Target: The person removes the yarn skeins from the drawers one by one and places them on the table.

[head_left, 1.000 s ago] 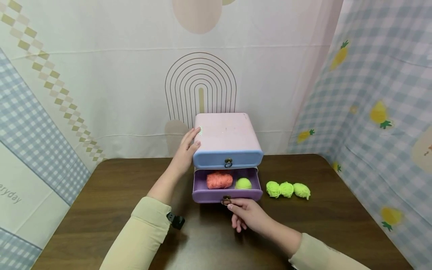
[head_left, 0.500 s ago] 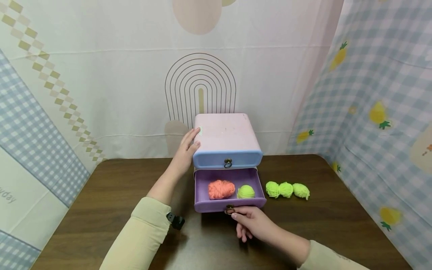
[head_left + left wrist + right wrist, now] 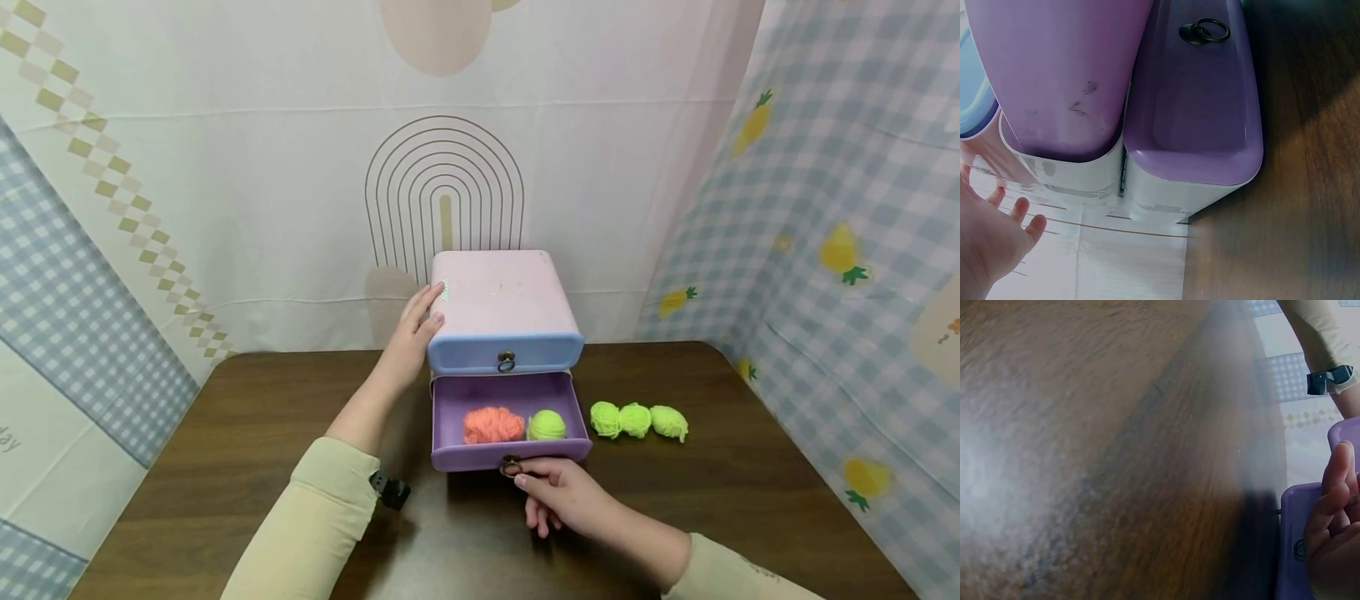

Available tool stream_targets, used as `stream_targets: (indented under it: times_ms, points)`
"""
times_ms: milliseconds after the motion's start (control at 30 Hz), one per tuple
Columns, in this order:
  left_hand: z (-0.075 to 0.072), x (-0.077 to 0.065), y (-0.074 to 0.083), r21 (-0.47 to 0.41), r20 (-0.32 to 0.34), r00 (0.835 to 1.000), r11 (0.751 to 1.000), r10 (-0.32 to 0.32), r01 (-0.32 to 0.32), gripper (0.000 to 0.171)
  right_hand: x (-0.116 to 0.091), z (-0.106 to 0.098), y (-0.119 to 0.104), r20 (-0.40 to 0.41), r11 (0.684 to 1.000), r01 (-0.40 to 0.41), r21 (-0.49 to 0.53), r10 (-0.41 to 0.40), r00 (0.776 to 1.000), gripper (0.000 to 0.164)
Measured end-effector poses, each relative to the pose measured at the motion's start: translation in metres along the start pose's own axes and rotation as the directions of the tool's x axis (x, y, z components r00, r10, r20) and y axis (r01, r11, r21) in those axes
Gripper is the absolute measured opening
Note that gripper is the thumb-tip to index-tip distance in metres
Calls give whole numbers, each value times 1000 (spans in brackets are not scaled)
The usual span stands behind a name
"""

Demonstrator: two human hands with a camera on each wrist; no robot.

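Note:
A small drawer cabinet with a pale pink top stands on the table. Its purple drawer, below the blue one, is pulled out. Inside lie an orange yarn bundle and a lime-green yarn ball. My right hand pinches the ring pull of that drawer between thumb and index finger. Resting against the cabinet's upper left side is my left hand, its fingers extended. Another purple drawer sits closed beneath the pulled-out one in the left wrist view.
Right of the cabinet, several lime-green yarn balls lie in a row on the dark wooden table. Patterned cloth hangs behind the table, and checked cloth hangs at the right.
My right hand has drawn the purple drawer farther out toward me, mostly before the half-second frame. The yarn inside came forward with it. My left hand has stayed on the cabinet.

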State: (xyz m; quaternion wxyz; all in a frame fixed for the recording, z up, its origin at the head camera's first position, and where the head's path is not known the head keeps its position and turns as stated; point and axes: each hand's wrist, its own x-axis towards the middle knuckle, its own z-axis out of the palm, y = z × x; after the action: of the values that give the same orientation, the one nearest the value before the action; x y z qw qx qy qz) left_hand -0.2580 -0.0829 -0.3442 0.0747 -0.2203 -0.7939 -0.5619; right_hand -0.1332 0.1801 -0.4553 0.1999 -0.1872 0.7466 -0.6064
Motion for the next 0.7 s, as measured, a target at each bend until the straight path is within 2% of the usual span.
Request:
stream_targets:
  times_ms: [700]
  points:
    - [0,0,-2,-3,4,1000,1000,8,-8,56,-3,-2,1,-24,999,-6,-48,5,1000,35]
